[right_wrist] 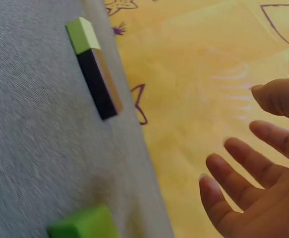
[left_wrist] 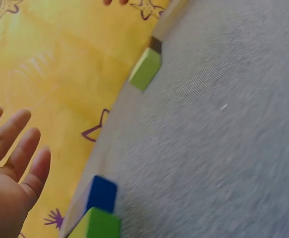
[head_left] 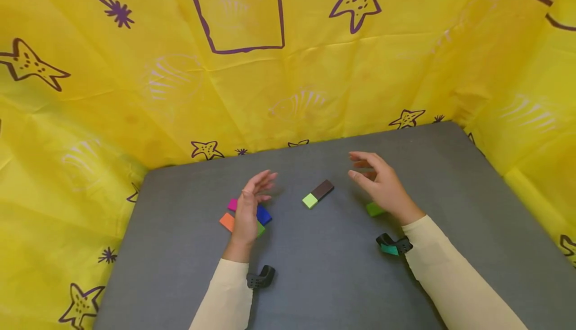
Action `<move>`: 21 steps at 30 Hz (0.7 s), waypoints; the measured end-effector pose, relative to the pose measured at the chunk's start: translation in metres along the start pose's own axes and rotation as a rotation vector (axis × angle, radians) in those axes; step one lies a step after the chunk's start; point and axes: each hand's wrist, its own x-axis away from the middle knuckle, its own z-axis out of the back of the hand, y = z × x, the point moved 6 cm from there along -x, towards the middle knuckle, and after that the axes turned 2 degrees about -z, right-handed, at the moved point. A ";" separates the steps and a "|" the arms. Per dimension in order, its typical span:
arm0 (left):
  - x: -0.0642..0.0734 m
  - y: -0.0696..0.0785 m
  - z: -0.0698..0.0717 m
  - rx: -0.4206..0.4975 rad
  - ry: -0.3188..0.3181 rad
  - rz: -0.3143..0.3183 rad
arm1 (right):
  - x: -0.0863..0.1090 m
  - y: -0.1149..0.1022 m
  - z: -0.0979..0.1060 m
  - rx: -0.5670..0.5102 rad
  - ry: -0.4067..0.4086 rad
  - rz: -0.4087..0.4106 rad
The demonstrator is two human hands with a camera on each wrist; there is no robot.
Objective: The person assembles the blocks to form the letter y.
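Observation:
In the head view my left hand (head_left: 249, 210) hovers over several coloured blocks, its fingers loosely extended and holding nothing. Around it show a magenta block (head_left: 232, 204), an orange block (head_left: 227, 221), a blue block (head_left: 264, 215) and a green block (head_left: 260, 228), each partly hidden by the hand or wrist. Between the hands lie a lime block (head_left: 310, 200) and a dark brown block (head_left: 323, 189), end to end in one line. Above another green block (head_left: 374, 209), my right hand (head_left: 380, 182) is raised with relaxed, empty fingers. The right wrist view shows those fingers (right_wrist: 241, 186) spread apart.
All the blocks lie on a grey table (head_left: 315, 280). A yellow cloth (head_left: 252, 105) with purple starfish drawings rises behind the table's far edge and along both sides. Black wrist mounts (head_left: 261, 277) are on both forearms, over cream sleeves.

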 end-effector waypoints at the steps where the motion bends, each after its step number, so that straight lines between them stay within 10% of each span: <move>1: 0.000 0.001 0.002 0.003 0.000 0.000 | 0.001 -0.001 0.004 0.004 0.003 -0.001; 10: 0.002 0.009 0.005 -0.100 -0.048 -0.004 | 0.013 -0.003 0.031 0.007 0.022 -0.032; 21: -0.004 0.022 -0.041 -0.502 -0.285 -0.167 | 0.038 0.012 0.057 0.042 0.065 -0.078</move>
